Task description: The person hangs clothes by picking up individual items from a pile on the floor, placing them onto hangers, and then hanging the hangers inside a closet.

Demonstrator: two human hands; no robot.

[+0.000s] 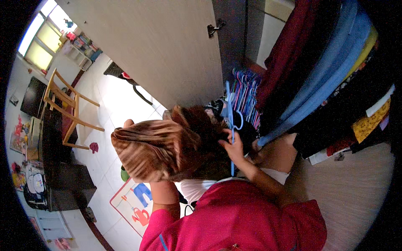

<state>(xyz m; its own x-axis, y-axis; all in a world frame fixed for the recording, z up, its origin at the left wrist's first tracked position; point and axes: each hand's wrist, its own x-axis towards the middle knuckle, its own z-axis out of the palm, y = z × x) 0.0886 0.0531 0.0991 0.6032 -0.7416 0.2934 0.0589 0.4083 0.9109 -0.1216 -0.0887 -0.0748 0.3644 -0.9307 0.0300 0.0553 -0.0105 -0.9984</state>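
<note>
By the wardrobe door (155, 46), my right hand (234, 148) grips 1 blue hanger (231, 119); my left hand (129, 123), mostly hidden, seemingly supports brown fabric (153, 144). Holding step; next move requires alignment.

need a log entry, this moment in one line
left hand: mostly behind brown garment; right hand: holding blue hanger; more hangers: bunched beyond

Garment (150, 144) left (hanger (230, 113) right)
</note>
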